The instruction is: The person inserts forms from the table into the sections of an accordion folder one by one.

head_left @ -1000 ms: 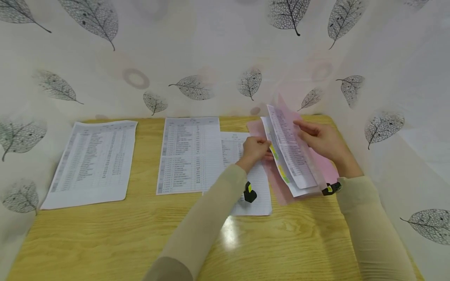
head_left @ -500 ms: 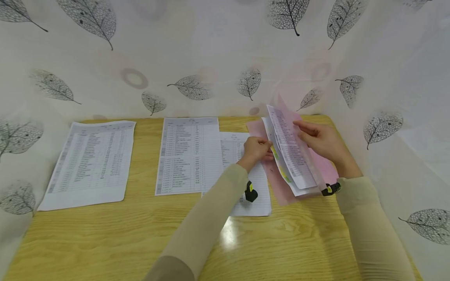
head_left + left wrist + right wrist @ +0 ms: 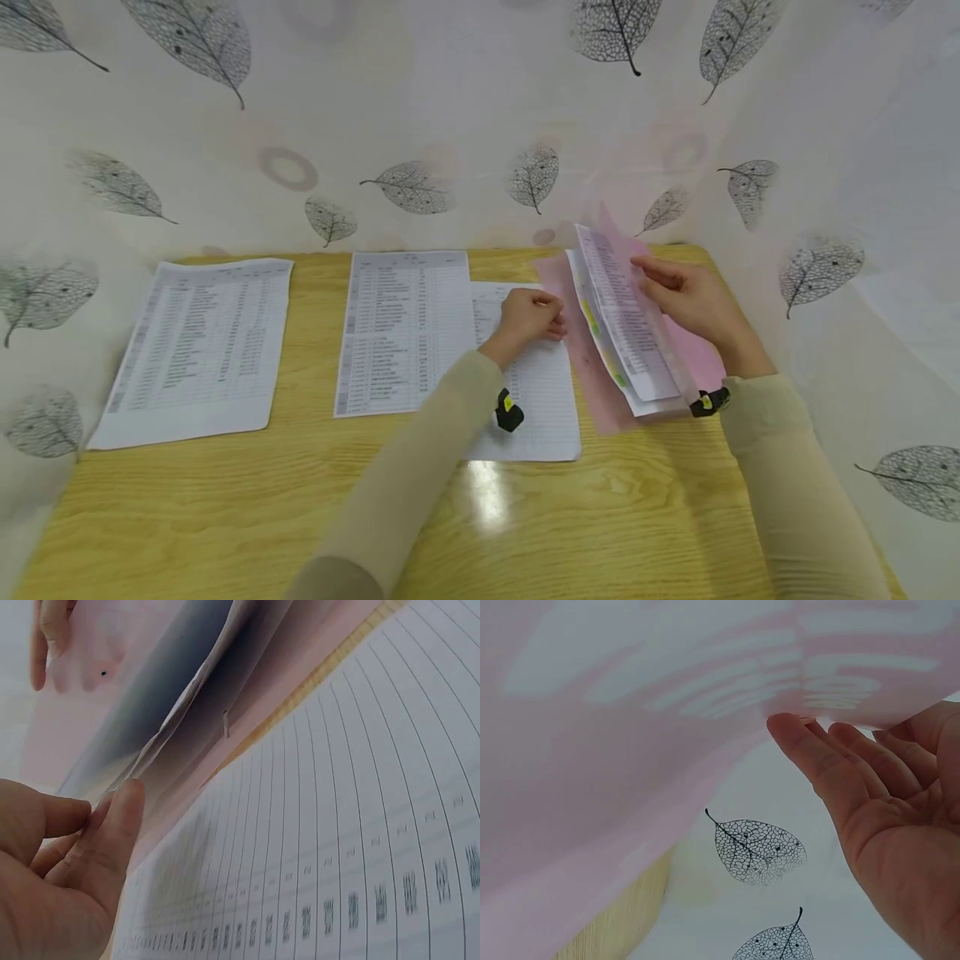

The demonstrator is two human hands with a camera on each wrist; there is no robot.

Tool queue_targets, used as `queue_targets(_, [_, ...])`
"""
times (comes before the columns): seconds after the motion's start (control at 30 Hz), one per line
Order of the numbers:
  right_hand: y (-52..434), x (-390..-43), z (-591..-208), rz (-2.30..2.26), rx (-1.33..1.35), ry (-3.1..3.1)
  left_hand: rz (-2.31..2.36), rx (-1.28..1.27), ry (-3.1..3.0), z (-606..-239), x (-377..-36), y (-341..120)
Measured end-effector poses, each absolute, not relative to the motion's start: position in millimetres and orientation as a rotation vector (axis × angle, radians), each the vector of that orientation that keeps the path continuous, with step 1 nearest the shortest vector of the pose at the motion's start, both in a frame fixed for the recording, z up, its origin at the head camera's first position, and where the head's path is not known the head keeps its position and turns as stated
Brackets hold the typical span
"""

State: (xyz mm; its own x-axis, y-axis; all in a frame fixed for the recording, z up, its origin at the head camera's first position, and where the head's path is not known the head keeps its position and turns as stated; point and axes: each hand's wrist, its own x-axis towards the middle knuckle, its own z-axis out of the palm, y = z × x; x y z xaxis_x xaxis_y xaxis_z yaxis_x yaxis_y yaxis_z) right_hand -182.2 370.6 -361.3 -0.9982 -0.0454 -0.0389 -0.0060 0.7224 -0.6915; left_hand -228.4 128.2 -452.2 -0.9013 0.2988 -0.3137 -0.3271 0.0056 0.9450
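A translucent pink plastic folder (image 3: 692, 348) lies on the right of the table with its cover lifted. My right hand (image 3: 686, 304) pinches the raised cover's edge; the right wrist view shows the thumb and fingertips at the pink sheet (image 3: 615, 742). Inside stand tilted printed sheets (image 3: 626, 321), with yellow and green tabs (image 3: 591, 318) along their left edge. My left hand (image 3: 529, 317) hovers just left of the folder, apart from it, over a lined printed sheet (image 3: 536, 417). Its fingers are loosely bent, and nothing shows between them in the left wrist view.
Partly over the lined sheet lies another printed sheet (image 3: 405, 333). A third printed sheet (image 3: 198, 350) lies at the far left of the wooden table (image 3: 225, 517). Behind and to the right hangs a white leaf-patterned curtain (image 3: 465, 100).
My left hand has let go of the tabbed edge of the papers and drawn left. The folder and its papers have shifted slightly right; my right hand still holds the cover.
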Motion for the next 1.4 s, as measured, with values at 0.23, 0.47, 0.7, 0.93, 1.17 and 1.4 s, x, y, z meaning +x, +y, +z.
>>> queue_targets(0.23, [371.7,-183.1,-358.3,-1.033,-0.023,2.905,1.779,0.051,1.97,-445.1,-231.8,63.7])
queue_targets(0.47, [375.0,-183.1,-357.4,-0.967,-0.032,2.928,1.734,-0.017,2.031,-438.0,-224.7,-6.2])
queue_targets(0.7, [378.7,-182.9,-359.4,-1.052,-0.03,2.9,1.683,-0.125,2.14,-437.2,-216.2,-71.8])
queue_targets(0.93, [379.9,-186.0,-362.9,-1.133,-0.06,2.896,1.65,-0.222,2.189,-437.6,-208.1,-125.0])
queue_targets(1.17, [378.4,-185.1,-363.7,-1.205,-0.113,2.901,1.667,-0.337,2.209,-436.9,-208.5,-158.1])
queue_targets(1.4, [378.0,-184.7,-366.1,-1.225,-0.169,2.886,1.714,-0.411,2.149,-444.0,-212.8,-179.6])
